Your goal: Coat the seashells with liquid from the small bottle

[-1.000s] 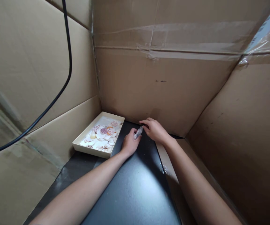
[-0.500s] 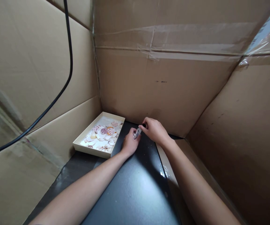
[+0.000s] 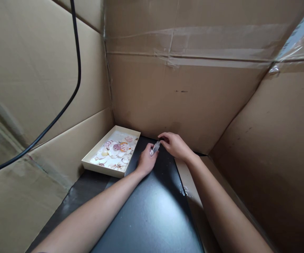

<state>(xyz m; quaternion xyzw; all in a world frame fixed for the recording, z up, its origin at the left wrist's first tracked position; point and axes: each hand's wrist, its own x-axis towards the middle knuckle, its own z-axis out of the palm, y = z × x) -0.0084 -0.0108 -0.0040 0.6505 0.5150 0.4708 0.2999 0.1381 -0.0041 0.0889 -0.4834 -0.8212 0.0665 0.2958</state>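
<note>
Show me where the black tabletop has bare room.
The widest bare patch of black tabletop lies between the left forearm and right forearm. A smaller, darker patch shows between the shell-patterned tray and left forearm. It is crowded beyond, where the left hand holds a small translucent container close to the right hand.

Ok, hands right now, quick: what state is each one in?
Left hand: closed around a small clear container.
Right hand: fingers bent at the container's far end; whether they grip anything cannot be told.
</note>
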